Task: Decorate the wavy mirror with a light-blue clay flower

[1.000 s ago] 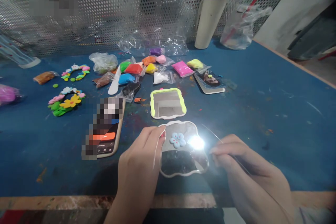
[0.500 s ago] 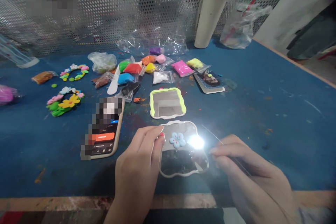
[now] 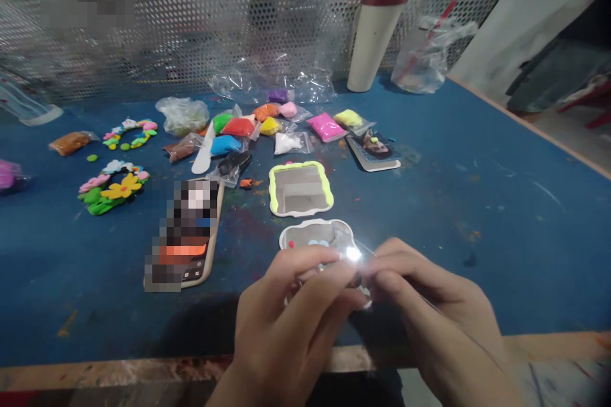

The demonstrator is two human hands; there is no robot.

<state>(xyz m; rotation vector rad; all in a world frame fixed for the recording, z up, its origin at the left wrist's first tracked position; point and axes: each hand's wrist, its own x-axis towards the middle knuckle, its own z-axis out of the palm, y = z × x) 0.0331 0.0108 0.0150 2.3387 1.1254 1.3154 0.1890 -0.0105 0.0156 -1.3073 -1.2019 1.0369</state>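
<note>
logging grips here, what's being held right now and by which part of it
A thin tool, pinched by the right hand partway along, behind its far tip. Whether the left hand holds anything cannot be told.

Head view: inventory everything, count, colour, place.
mesh panel: 1, grey, back
tumbler: 1, cream, back right
bag with straw: 1, clear, back right
container: 1, translucent, left edge
wrappers: several, clear, back
packets: over ten, mixed colours, centre, left
crumpled bag: 1, translucent, left
spatula: 1, white, left
floral rings: 2, multicoloured, left
phone: 1, tan case, left
booklet: 1, dark, right of centre
mirrors: 2, white rims, centre
flower: 1, pale blue, nearer mirror
scraps: several, mixed, scattered
thin rod: 1, colour unclear, front centre
table: 1, blue, underneath
left hand: 1, bare, over nearer mirror
right hand: 1, bare, holding thin rod
</note>
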